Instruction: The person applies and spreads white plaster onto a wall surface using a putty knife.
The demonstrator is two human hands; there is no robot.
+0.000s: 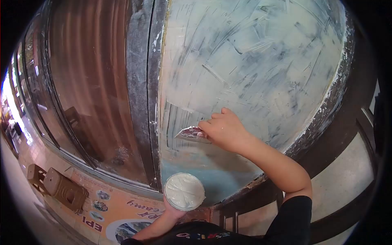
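My right hand [224, 130] is closed around a putty knife [188, 133], whose wide blade lies against the lower left part of the wall panel [261, 81]. White putty is smeared unevenly over that panel, with grey-blue patches showing through; its lowest strip is bluish-green. Vertical streaks mark the surface just above the blade. Below, my left hand [174, 211] holds a round tub [167, 199] from underneath, and most of its fingers are hidden. White putty [185, 189] fills the tub close to its rim.
A dark frame [141, 81] borders the panel, beside glass with a brown curtain [92, 73]. Brown plastic stools [65, 190] stand at lower left near a printed orange banner [108, 218]. Dark wooden bars [339, 200] run along the lower right.
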